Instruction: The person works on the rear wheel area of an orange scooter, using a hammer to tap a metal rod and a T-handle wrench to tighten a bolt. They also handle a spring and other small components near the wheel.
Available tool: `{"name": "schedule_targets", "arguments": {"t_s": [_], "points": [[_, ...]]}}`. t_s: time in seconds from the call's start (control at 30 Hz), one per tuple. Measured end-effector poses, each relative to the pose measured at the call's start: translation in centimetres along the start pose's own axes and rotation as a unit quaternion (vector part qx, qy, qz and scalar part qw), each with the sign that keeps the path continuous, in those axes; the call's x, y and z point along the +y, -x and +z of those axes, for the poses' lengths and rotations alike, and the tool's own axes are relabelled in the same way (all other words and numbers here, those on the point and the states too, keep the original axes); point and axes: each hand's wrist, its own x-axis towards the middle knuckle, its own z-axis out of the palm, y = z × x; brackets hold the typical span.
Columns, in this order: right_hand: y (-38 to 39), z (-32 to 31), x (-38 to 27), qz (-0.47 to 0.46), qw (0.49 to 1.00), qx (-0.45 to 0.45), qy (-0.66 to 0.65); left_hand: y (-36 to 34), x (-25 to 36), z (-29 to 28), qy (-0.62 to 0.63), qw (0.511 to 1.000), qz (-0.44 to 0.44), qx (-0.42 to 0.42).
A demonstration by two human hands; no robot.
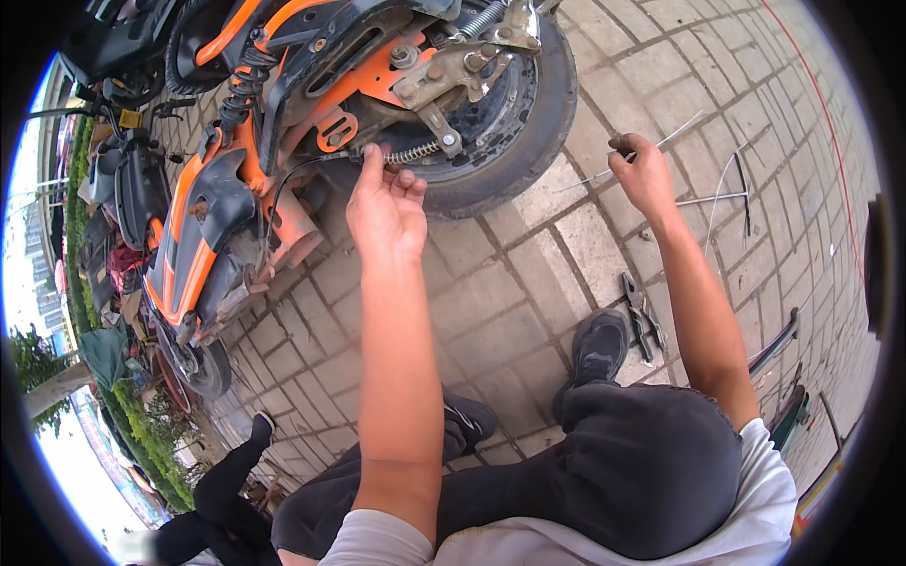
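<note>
My left hand (387, 208), palm up with curled fingers, has its thumb at the black cable fitting beside a coil spring (411, 153) on the rear linkage of an orange-and-black scooter (373, 77), just in front of the tire (543, 123). My right hand (640, 179) is closed in a pinch on a thin pale wire (679, 129) to the right of the tire; its darkened fingertips partly hide what they grip. On the paving below it lie pliers (637, 316). A T-handled tool (713, 197) and another loose wire lie farther right.
Parked two-wheelers (127, 184) and clutter line the left side. A person in dark trousers (222, 491) is at lower left. My shoes (599, 344) stand on the paving (510, 292). Long tools (788, 335) and a thin red line (830, 132) lie at the right.
</note>
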Motion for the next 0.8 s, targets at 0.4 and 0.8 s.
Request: {"name": "schedule_targets", "arguments": {"t_s": [0.4, 0.8], "points": [[2.0, 0.5, -3.7, 0.014, 0.995, -0.068, -0.072, 1.0, -1.4, 2.4, 0.025, 0.994, 0.062, 0.085], [2.5, 1.0, -1.7, 0.005, 0.994, -0.077, -0.077, 0.8, -1.8, 3.6, 0.071, 0.993, 0.047, 0.079]]}}
